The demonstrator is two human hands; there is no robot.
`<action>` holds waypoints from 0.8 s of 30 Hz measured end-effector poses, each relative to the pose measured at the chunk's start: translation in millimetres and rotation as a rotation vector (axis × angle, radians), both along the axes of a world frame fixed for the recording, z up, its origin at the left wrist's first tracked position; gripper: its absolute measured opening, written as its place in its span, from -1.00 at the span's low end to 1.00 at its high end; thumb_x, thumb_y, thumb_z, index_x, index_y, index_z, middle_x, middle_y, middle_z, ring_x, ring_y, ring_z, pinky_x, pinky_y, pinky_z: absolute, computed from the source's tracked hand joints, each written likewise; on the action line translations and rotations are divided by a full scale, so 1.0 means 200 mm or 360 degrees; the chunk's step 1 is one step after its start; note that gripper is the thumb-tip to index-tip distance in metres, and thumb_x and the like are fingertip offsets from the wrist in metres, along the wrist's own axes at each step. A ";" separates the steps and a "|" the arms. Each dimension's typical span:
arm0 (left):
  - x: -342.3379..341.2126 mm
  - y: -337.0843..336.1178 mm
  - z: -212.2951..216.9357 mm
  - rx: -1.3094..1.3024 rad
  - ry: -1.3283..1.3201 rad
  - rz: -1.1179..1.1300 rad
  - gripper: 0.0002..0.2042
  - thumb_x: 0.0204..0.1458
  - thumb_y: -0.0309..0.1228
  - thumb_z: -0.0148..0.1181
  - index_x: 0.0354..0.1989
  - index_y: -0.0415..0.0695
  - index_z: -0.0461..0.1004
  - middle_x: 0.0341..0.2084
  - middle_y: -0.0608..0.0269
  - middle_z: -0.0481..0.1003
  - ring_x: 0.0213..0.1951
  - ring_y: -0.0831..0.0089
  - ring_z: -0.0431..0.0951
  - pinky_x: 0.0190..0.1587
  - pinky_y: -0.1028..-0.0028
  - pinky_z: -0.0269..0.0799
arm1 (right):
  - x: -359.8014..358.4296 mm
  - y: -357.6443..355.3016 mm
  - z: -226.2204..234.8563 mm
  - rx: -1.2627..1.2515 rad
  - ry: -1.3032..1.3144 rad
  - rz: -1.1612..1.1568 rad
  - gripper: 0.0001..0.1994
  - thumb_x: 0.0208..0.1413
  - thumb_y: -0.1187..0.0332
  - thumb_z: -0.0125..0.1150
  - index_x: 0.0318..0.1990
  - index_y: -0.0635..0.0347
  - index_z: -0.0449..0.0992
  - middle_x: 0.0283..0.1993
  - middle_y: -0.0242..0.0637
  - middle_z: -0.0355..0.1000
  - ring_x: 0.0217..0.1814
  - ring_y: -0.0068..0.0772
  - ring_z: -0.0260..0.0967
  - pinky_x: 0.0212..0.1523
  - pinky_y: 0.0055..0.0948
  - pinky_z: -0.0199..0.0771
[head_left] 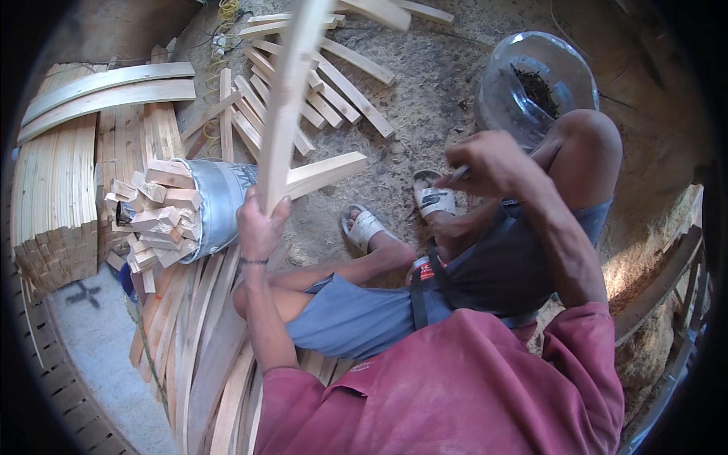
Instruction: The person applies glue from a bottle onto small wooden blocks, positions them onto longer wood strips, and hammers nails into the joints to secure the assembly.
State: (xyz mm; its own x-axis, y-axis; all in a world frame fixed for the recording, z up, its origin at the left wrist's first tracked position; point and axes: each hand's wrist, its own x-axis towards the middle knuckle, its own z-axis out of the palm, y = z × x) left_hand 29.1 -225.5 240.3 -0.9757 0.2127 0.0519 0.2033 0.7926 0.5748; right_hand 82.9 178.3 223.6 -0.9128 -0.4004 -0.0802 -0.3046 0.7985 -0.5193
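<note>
My left hand (259,224) is closed around the lower end of a long curved wooden slat (288,98). The slat rises from my fist toward the top of the view, tilted slightly right. A second, shorter wooden piece (326,173) branches off to the right just above my grip; I cannot tell whether the two are joined or only touching.

My right hand (489,161) is clenched, raised above my right knee, pinching a thin dark object (459,174), too small to identify.

I sit with knees bent, grey shorts, red shirt, white sandals (434,197) on the dirt ground (425,98).

Just left of my left hand: a grey metal bucket (220,208) lying on its side, packed with short wood blocks (155,216). Beneath my left forearm: long flat slats (197,341). Beyond the bucket: loose cut sticks (318,83) scattered on the ground. Far left: stacked curved slats (98,89). Upper right, near my right knee: a clear plastic jar (535,80) with dark contents.
</note>
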 end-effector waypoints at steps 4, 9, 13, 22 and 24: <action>-0.11 0.12 -0.21 -0.0301 -0.0040 -0.0083 -0.63 -0.05 -0.28 0.32 -0.18 -0.32 0.44 -0.40 -0.23 0.58 -0.28 -0.16 0.62 -0.22 0.07 0.53 | -0.02 -0.13 -0.23 0.0473 -0.0222 0.0366 -0.68 -0.04 -0.03 0.37 -0.34 0.01 0.64 -0.39 -0.25 0.58 -0.23 -0.14 0.59 -0.30 -0.18 0.56; -0.12 0.20 -0.46 -0.0546 -0.0073 -0.0119 -0.58 -0.05 -0.20 0.29 -0.12 -0.23 0.39 -0.38 -0.26 0.57 -0.28 -0.23 0.58 -0.21 -0.04 0.51 | 0.03 -0.09 -0.61 0.0759 -0.0024 0.0477 -0.88 -0.04 0.23 0.31 -0.34 -0.08 0.68 -0.30 -0.31 0.61 -0.17 -0.24 0.61 -0.25 -0.23 0.58; -0.11 0.26 -0.51 -0.0524 -0.0152 -0.0113 -0.57 -0.05 -0.19 0.29 -0.12 -0.24 0.38 -0.37 -0.26 0.57 -0.28 -0.25 0.58 -0.21 -0.05 0.50 | 0.09 -0.12 -0.67 0.0885 -0.0327 0.0432 -0.86 0.04 0.27 0.22 -0.26 -0.18 0.65 -0.32 -0.37 0.59 -0.14 -0.25 0.60 -0.24 -0.20 0.58; -0.16 0.32 -0.52 -0.0626 -0.0208 -0.0186 -0.57 -0.05 -0.19 0.30 -0.11 -0.23 0.41 -0.32 -0.23 0.58 -0.24 -0.18 0.60 -0.17 -0.02 0.51 | 0.15 -0.12 -0.62 0.0715 -0.0835 0.0523 -0.72 0.10 0.29 0.12 -0.03 -0.15 0.59 -0.21 -0.24 0.60 -0.07 -0.07 0.58 -0.20 -0.11 0.59; -0.18 0.34 -0.52 -0.0697 -0.0205 -0.0242 -0.54 -0.05 -0.18 0.31 -0.06 -0.21 0.40 -0.32 -0.22 0.58 -0.25 -0.16 0.61 -0.17 -0.01 0.52 | 0.14 -0.14 -0.64 0.0747 -0.0910 0.0482 -0.61 0.06 0.25 0.21 0.08 -0.05 0.53 -0.17 -0.14 0.59 -0.01 -0.05 0.56 -0.14 -0.11 0.59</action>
State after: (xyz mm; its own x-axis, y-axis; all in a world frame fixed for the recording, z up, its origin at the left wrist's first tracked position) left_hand -6.4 -156.7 135.9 -0.9244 0.3285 -0.1939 0.2848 0.9325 0.2220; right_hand 110.6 149.8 96.1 -0.5363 -0.4326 -0.7248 -0.3310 0.8977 -0.2908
